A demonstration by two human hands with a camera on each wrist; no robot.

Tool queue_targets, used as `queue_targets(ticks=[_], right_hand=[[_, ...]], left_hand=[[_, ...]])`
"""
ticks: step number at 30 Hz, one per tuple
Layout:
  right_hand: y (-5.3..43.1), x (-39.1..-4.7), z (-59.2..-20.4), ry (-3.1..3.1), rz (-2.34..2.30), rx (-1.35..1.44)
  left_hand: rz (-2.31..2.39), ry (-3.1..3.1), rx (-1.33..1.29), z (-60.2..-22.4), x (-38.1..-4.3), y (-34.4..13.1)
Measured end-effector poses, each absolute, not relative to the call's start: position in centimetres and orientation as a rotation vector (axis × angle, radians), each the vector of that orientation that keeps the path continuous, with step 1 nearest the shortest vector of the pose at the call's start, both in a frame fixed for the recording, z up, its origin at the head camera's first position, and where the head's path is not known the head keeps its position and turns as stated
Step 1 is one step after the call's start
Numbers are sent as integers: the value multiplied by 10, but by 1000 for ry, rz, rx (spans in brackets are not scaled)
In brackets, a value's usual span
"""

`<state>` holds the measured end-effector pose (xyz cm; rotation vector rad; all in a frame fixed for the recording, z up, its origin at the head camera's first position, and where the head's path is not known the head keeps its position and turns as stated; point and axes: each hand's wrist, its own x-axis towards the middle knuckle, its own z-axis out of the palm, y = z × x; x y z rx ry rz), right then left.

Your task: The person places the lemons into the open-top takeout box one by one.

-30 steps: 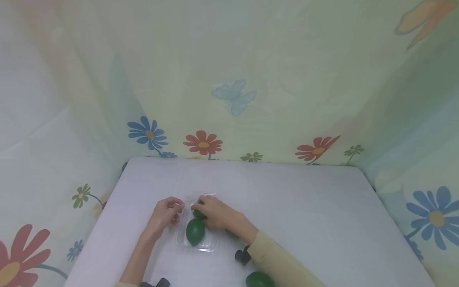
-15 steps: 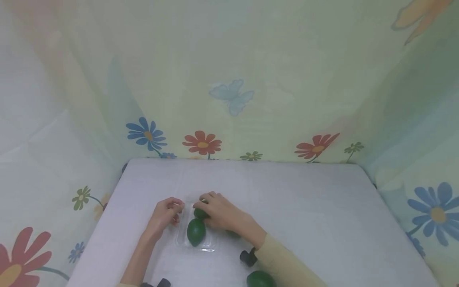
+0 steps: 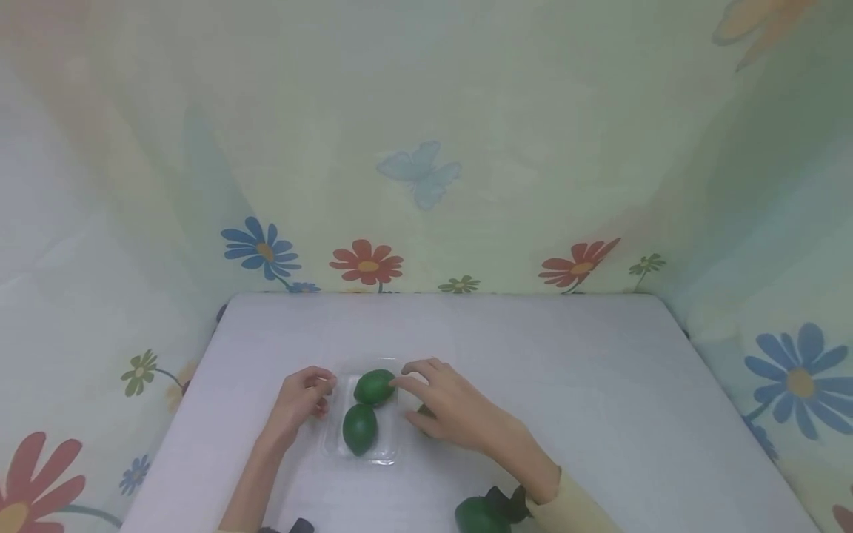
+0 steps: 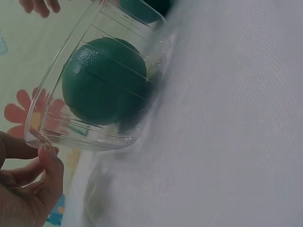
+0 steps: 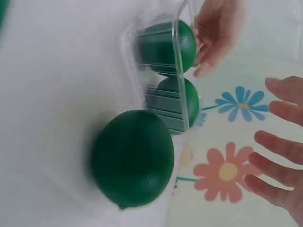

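A clear plastic container holds two green limes, a far one and a near one. In the left wrist view, my left hand pinches a corner of its rim between thumb and finger. My right hand hovers just right of the container, fingers spread and holding nothing. Partly hidden under that hand in the head view is a third lime. The right wrist view shows this lime whole, lying on the table outside the container.
Another lime lies at the near edge of the white-covered table, beside a black device on my right wrist. Flower-printed cloth walls in the back and both sides.
My right hand has let go of the far lime inside the container and moved right, its fingers opening over the lime outside. The left hand stays at the container's edge.
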<state>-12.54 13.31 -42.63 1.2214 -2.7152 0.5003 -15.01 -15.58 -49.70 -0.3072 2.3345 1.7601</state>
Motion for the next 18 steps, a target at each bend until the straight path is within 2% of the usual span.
queue_targets(ticks=[7,18], right_hand=[[160,-89,-425,-2870,553,1157],[181,-41,-463,-3271,725,1075]], left_hand=[[1734,2350,-280,-495,-151,-158],[1713,2358,-294,-495,-151,-157]])
